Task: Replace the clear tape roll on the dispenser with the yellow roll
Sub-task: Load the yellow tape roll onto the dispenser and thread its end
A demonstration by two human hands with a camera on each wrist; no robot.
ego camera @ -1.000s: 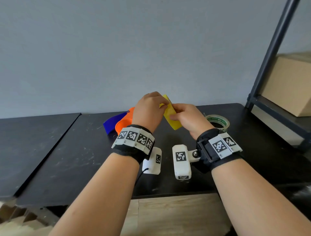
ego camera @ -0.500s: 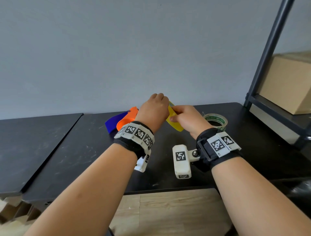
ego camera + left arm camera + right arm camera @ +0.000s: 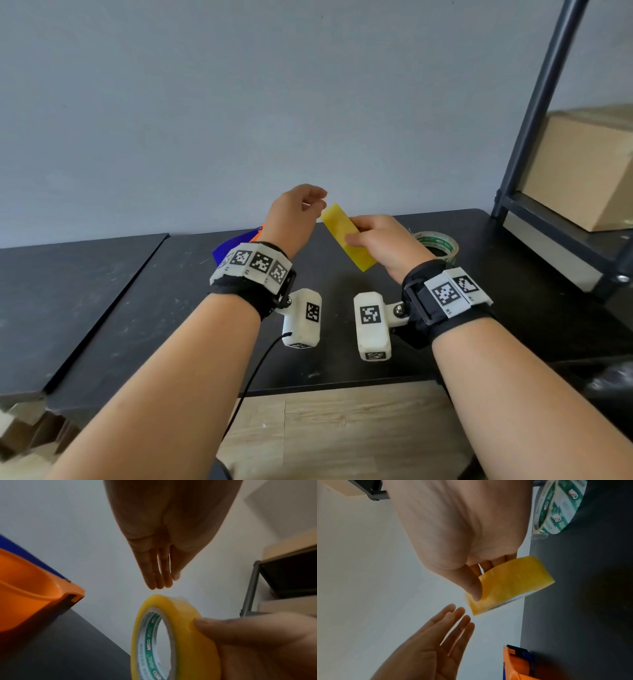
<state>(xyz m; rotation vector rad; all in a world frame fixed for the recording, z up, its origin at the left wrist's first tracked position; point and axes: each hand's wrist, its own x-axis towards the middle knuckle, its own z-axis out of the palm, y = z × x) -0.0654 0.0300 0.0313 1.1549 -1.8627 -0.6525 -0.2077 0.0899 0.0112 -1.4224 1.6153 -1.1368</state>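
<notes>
My right hand [image 3: 383, 245] pinches the glossy yellow tape roll [image 3: 347, 236] above the black worktop [image 3: 342, 335]; my left hand's straight fingers [image 3: 158, 574] hover just beside its top edge (not touching).

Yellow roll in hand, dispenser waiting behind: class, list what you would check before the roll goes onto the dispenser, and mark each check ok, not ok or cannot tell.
1. Yellow roll firmly held: ok, the right hand grips it, thumb on the outer face, clear of the table.
2. Left hand free to help: ok, its fingers are straight beside the roll and hold nothing.
3. Clear roll off the dispenser: ok, it lies on the table to the right.
4. Orange dispenser cradle empty: ok in the part the left wrist view shows.
5. Loose tape end found: cannot tell, the roll's edge is blurred.
6. Dispenser steady on the table: cannot tell, the left hand hides most of it.
</notes>
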